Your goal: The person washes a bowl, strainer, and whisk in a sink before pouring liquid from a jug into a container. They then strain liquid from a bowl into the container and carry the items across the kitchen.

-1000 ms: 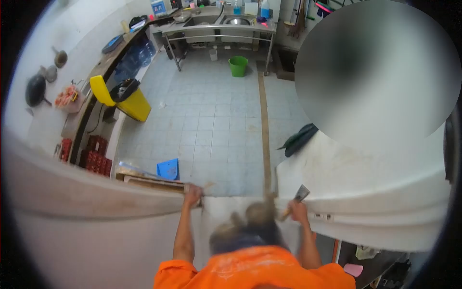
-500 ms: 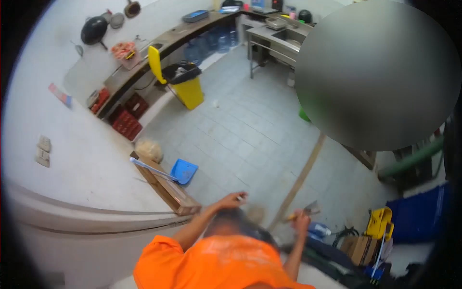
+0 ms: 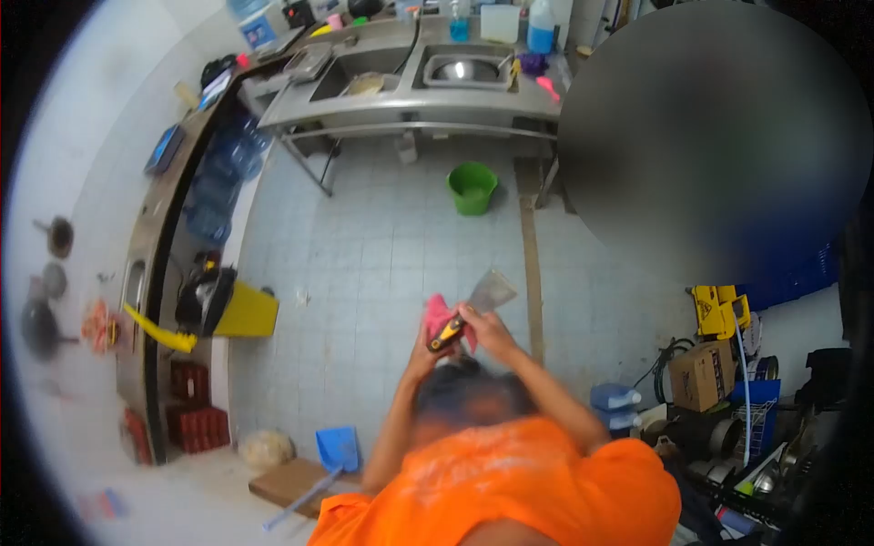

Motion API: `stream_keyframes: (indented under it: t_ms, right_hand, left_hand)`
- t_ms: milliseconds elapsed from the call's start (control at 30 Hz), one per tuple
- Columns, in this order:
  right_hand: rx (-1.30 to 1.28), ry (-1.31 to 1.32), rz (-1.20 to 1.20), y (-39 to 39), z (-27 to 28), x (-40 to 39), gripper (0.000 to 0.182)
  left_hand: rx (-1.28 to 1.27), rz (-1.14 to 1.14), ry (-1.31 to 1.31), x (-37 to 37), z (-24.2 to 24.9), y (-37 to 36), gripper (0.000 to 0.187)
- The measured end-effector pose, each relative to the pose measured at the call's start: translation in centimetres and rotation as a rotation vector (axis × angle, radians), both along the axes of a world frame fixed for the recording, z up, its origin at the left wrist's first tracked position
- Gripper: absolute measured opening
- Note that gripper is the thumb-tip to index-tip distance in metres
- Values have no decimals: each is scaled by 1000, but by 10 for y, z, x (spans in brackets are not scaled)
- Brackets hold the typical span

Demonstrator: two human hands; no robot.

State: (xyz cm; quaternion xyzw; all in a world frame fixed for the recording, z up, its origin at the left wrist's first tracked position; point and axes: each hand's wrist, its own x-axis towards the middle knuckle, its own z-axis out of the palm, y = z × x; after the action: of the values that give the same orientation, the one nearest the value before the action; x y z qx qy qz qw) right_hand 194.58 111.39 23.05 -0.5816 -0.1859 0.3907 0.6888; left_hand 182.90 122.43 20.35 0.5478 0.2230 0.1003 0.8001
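My left hand (image 3: 421,353) is closed on a pink cloth (image 3: 437,312), which bunches up above the fingers. In my right hand (image 3: 492,333) is a scraper (image 3: 493,289) with a wide flat metal blade and a black and yellow handle. The blade points up and away to the right, and the handle end crosses in front of the cloth and my left hand. Both hands are close together in front of my chest, above the tiled floor. Whether the cloth touches the blade is too small to tell.
Ahead stands a metal double sink (image 3: 391,107), with a green bucket (image 3: 472,188) on the floor before it. A yellow bin (image 3: 248,308) is at left. A blue dustpan (image 3: 338,449) lies near my left side. Boxes (image 3: 702,375) and jugs (image 3: 615,400) crowd the right.
My view has turned right, bringing the sink to the front. My hands, previously apart, have come together with the scraper. The pink cloth now shows in my left hand.
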Motion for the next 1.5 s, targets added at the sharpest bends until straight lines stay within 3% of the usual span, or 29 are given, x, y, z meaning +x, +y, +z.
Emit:
stream_keyframes:
  t_ms: [33,67,167,200,267,367,400,433,500,533,567,600,633,700,767,800,867,900,967,1033,1100,1133,1200,1267,1367,1433,1500]
  right_hand:
    - [-8,-9,-15,14,2,38,35]
    - [-5,-58,-135,13,2,63,36]
    - [122,57,-462,13,26,134,40]
    - [117,58,-475,10,22,156,40]
    - [-198,64,-421,6,4,192,39]
    - [-256,137,-368,46,-9,240,35]
    - [-154,229,-519,65,-18,258,31]
    - [-151,224,-465,82,-32,290,31]
    - [1,218,-727,89,-74,361,26]
    - [30,196,-824,97,-86,405,21]
    - [60,178,-926,106,-92,450,18]
    - [-15,107,-910,113,-86,495,17]
    - [-85,39,-897,117,-80,539,16]
    - [-311,-130,-754,123,-83,629,19]
    - [-850,-240,-647,143,-63,695,19]
    - [-854,-246,-627,146,-79,731,19]
    - [-1003,-1046,-375,146,-128,789,37]
    - [-1004,-1045,-361,152,-129,802,37]
    - [-932,-1046,-173,162,-129,816,55]
    - [-1064,-983,-108,186,-107,804,56]
    - [-1090,-1256,-313,205,-94,787,46]
    - [-1098,-1254,-309,225,-89,778,46]
    - [-778,-1090,-557,273,-80,752,39]
    - [-598,-744,-412,373,-65,705,32]
    - [-321,-382,-19,546,-55,645,29]
    - [-113,-147,159,656,-103,633,33]
    - [-442,-59,153,757,-151,644,40]
  left_hand:
    - [-14,-39,61,35,10,17,56]
    - [-99,8,78,52,-15,32,39]
    - [-86,-122,81,128,-16,81,41]
    - [-50,-148,154,157,-10,92,39]
    - [-14,-203,72,220,-11,102,39]
    - [-31,-360,25,326,23,109,45]
    - [125,-401,-51,364,18,108,50]
    - [288,-439,-118,402,13,110,54]
    - [474,-547,-340,464,39,120,60]
    - [475,-513,-334,491,45,126,60]
    - [658,-423,-406,514,49,133,62]
    - [846,-339,-470,534,54,144,63]
    - [856,-332,-452,550,59,159,63]
    - [823,-325,-461,582,64,195,60]
    - [744,-324,-370,587,60,239,58]
    - [662,-328,-296,588,54,266,56]
    - [603,-254,-119,576,32,318,52]
    - [566,-211,9,562,19,343,51]
    - [529,-95,218,528,-12,385,48]
    - [531,32,350,492,-36,421,44]
    - [525,79,405,471,-40,456,43]
    - [441,143,431,466,-33,475,41]
    - [342,196,458,466,-42,522,38]
    - [457,261,388,483,-73,587,32]
    - [556,376,272,558,-69,698,25]
    - [907,395,367,601,-102,781,32]
    - [1093,452,408,640,-134,850,46]
